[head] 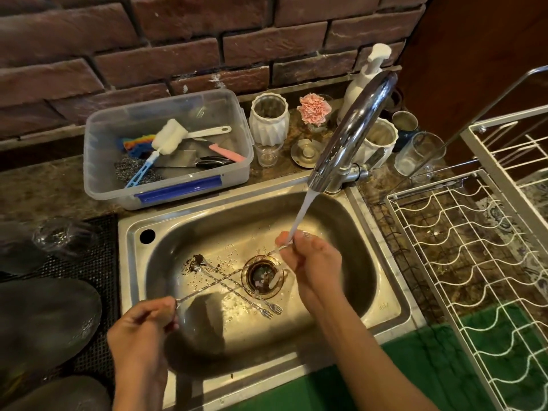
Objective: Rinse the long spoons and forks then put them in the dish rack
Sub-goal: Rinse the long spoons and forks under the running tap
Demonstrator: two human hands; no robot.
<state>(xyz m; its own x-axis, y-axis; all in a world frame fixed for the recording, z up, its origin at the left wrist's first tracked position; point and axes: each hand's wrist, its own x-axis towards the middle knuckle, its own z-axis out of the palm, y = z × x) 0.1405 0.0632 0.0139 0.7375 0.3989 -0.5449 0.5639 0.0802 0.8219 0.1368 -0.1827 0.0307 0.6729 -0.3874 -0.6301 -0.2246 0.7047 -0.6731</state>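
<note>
While water from the tap [350,134] runs, left hand [142,330] fingers pinch a long utensil [225,280] at one end; right hand [311,262] fingers pinch its other end under the stream | its axis spans fingers to fingers | two forks [237,287] lie in the sink [382,304] between both hands; dish rack [474,262] lies beyond the right fingers, nearer hand.

A dark red brick wall [178,48] fills the upper frame. Below it runs a mottled brown stone bench [44,188]. A brown wooden panel [480,48] stands at upper right; green flooring [430,375] shows at lower right.
</note>
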